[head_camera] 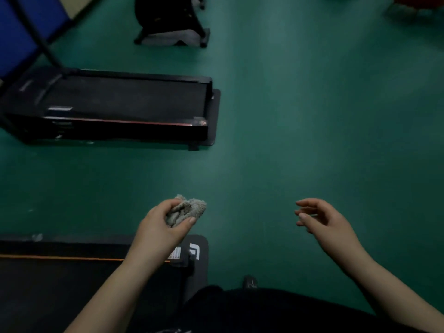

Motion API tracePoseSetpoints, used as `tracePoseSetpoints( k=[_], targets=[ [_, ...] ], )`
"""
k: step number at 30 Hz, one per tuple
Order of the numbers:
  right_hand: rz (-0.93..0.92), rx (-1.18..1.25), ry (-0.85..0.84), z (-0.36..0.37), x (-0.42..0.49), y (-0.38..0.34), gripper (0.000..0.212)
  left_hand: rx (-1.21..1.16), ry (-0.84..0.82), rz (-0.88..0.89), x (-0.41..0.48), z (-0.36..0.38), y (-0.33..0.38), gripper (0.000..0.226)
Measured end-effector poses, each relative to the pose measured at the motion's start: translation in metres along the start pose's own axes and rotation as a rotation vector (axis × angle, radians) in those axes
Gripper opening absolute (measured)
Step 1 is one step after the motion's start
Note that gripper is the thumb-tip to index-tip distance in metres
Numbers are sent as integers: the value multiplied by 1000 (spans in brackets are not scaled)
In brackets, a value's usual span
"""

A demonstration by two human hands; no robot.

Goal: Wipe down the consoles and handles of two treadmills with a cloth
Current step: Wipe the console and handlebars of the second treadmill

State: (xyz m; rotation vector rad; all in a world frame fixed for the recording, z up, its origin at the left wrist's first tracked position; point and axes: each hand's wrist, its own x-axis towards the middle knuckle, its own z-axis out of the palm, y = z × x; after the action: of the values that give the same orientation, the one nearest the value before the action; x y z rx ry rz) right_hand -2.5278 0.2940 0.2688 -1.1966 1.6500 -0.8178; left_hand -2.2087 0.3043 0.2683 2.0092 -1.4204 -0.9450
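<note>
Cloth in hand beside the treadmills

The left hand (163,223) grips a bunched grey cloth (186,210) above the near treadmill (72,251) corner; the right hand (319,218) hangs loosely spread (holding nothing) over bare green floor (312,116), far treadmill (115,104) well apart.

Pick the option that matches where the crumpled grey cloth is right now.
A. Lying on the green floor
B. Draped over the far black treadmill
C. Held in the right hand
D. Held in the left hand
D: the left hand curls around the crumpled grey cloth, while the right hand holds nothing.
</note>
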Motion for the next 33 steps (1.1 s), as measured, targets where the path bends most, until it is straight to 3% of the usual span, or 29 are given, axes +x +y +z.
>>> tracePoseSetpoints(
  k=[9,25,33],
  targets=[
    [-109,-97,-332,99,178,-92,21,-78,199,-240,108,-56,-26,41],
    [-221,-161,-575,322,407,-279,19,-161,413,-337,368,-220,-58,40],
    [-299,-286,-811,467,517,-345,16,-204,582,-528,454,-288,-112,39]
  ],
)
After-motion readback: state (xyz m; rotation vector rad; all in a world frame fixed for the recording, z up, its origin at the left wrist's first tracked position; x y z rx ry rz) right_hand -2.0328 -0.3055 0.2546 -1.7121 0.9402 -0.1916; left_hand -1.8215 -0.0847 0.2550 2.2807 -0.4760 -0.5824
